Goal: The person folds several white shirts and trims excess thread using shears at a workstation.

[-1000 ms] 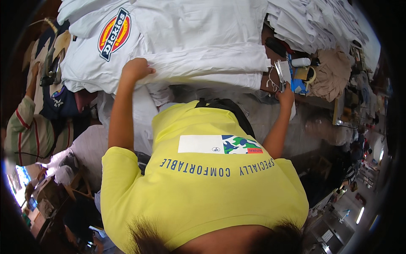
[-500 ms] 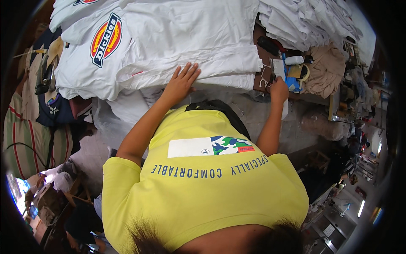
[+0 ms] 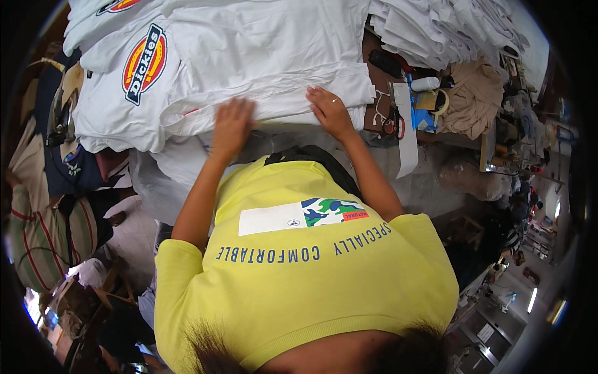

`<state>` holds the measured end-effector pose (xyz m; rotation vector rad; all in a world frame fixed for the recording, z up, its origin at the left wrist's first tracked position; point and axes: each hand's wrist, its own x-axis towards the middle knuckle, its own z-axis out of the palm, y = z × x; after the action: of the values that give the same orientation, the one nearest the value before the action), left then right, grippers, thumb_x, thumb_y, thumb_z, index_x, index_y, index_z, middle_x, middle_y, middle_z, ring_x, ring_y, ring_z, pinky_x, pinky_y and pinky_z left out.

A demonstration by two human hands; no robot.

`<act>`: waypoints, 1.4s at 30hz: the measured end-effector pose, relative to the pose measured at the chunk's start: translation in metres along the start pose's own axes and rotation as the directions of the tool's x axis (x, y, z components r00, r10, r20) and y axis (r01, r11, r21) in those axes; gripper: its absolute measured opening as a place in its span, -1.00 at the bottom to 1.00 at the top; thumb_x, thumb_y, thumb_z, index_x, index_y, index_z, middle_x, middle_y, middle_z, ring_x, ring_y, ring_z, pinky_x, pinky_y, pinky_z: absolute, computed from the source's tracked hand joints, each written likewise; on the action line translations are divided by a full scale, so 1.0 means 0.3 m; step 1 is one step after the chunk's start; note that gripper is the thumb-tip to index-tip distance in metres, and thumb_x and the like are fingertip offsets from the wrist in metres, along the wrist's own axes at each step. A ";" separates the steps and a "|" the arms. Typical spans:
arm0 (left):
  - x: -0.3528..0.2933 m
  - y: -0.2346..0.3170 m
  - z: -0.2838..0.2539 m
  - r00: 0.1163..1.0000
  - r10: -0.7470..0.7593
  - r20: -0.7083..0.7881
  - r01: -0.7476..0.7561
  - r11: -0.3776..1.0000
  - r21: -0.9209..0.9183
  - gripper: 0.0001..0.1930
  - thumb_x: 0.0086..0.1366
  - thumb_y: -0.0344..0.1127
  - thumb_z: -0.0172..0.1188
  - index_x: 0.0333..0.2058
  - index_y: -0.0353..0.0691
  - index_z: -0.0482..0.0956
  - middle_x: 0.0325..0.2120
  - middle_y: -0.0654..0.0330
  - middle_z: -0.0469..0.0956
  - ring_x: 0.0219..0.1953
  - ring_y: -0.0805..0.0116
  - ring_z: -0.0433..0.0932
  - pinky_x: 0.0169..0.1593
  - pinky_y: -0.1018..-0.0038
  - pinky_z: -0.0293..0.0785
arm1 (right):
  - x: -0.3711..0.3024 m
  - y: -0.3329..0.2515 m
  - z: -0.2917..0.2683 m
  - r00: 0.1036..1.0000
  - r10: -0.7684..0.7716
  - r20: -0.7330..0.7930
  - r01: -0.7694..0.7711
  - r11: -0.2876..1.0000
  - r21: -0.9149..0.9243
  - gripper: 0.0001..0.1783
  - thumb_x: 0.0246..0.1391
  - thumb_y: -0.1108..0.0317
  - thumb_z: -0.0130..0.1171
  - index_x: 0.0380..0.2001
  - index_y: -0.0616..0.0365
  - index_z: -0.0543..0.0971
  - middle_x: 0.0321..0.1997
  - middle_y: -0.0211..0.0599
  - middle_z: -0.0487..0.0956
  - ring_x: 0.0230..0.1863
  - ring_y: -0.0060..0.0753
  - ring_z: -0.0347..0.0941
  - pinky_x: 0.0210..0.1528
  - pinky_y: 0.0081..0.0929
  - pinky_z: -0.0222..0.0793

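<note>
White T-shirts [image 3: 249,43] lie spread on the table before me, with a red, yellow and dark blue printed emblem [image 3: 145,64] at the left. A folded band of white cloth [image 3: 274,103] runs along their near edge. My left hand [image 3: 233,124] rests flat over the left part of this band, fingers stretched out and somewhat blurred. Farther right, my right hand [image 3: 329,111] lies on the band with its fingers apart, a ring on one finger. Neither hand holds anything. Scissors [image 3: 396,122] with red and black handles lie right of the cloth, by a long white strip [image 3: 406,140].
A pile of white garments [image 3: 442,28] lies at the back right. Nearer are a tape roll [image 3: 441,103], a white spool [image 3: 425,84] and a crumpled beige cloth [image 3: 473,93]. Another person in a striped shirt [image 3: 40,240] is at the left.
My right hand has left the scissors beside the white strip and moved left onto the folded band. My left hand has shifted left along the cloth.
</note>
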<state>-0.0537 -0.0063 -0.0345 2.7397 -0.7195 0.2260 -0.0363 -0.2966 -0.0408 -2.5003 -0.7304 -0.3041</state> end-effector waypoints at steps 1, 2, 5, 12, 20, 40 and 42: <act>-0.008 -0.037 -0.036 0.991 -0.112 -0.073 0.107 0.992 -0.062 -0.60 0.17 -0.20 0.04 0.01 -0.08 0.33 -0.10 0.11 0.33 0.00 0.12 0.26 0.10 0.16 0.09 | 0.007 0.020 -0.005 0.999 -0.006 -0.042 0.009 0.997 0.078 -0.71 0.01 0.35 0.02 -0.15 0.09 0.46 0.03 -0.30 0.40 0.04 -0.23 0.31 -0.03 -0.36 0.27; -0.028 -0.083 -0.050 0.974 -0.142 -0.179 0.155 0.986 0.061 -0.62 0.15 -0.20 0.06 -0.03 -0.06 0.36 -0.13 0.11 0.35 -0.05 0.15 0.29 0.04 0.18 0.13 | 0.015 0.038 -0.008 0.996 0.061 -0.058 -0.058 0.996 0.061 -0.73 0.00 0.36 0.03 -0.17 0.08 0.47 -0.04 -0.27 0.42 -0.04 -0.20 0.33 -0.09 -0.36 0.29; -0.084 -0.213 -0.151 0.939 -0.271 -0.212 0.301 0.945 0.125 -0.66 0.04 -0.17 0.17 -0.18 -0.08 0.43 -0.23 0.22 0.39 -0.12 0.23 0.34 -0.05 0.29 0.18 | 0.072 0.034 -0.028 0.971 0.226 -0.083 -0.224 0.974 0.033 -0.74 -0.04 0.38 0.07 -0.21 0.06 0.49 -0.22 -0.22 0.47 -0.22 -0.13 0.38 -0.21 -0.31 0.32; -0.091 -0.249 -0.228 0.982 -0.184 -0.041 0.186 0.981 0.050 -0.65 -0.05 -0.19 0.24 -0.25 -0.12 0.45 -0.31 0.23 0.39 -0.16 0.22 0.35 -0.13 0.31 0.22 | 0.201 -0.013 -0.063 0.829 0.505 0.240 -0.493 0.863 -0.112 -0.61 -0.14 0.17 0.19 -0.18 -0.02 0.45 -0.36 -0.18 0.53 -0.26 -0.08 0.43 -0.24 -0.29 0.32; -0.003 -0.201 -0.171 0.941 -0.230 0.248 0.260 0.960 -0.099 -0.61 -0.07 -0.18 0.27 -0.29 -0.24 0.42 -0.48 0.07 0.44 -0.37 0.07 0.42 -0.27 0.27 0.34 | 0.251 0.117 -0.135 0.616 0.619 0.487 -0.751 0.648 0.126 -0.70 -0.19 0.31 0.24 -0.37 0.16 0.43 -0.67 -0.26 0.47 -0.66 -0.40 0.41 -0.60 -0.44 0.32; 0.197 0.275 0.042 0.625 -0.025 0.780 0.734 -0.324 -0.598 -0.77 0.10 -0.32 0.17 -0.31 -0.29 0.41 -0.28 0.10 0.48 -0.15 0.31 0.47 -0.06 0.44 0.36 | 0.265 0.164 -0.232 0.917 0.317 -0.240 -0.253 0.931 0.263 -0.67 -0.03 0.46 0.05 -0.13 0.18 0.44 -0.12 -0.17 0.49 -0.13 -0.28 0.45 -0.10 -0.50 0.34; 0.179 0.230 0.035 0.642 -0.091 0.761 0.659 -0.441 -0.609 -0.79 0.12 -0.32 0.14 -0.29 -0.27 0.40 -0.31 0.17 0.48 -0.19 0.36 0.47 -0.10 0.48 0.37 | 0.012 0.256 -0.256 0.847 0.410 -0.338 -0.479 0.865 -0.150 -0.70 -0.11 0.43 0.12 -0.20 0.11 0.48 -0.21 -0.15 0.49 -0.12 -0.09 0.38 -0.06 -0.26 0.27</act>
<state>-0.0413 -0.0913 -0.0154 1.0096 0.3243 -0.8340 0.0040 -0.3915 -0.0064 -2.6617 0.0249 -0.6000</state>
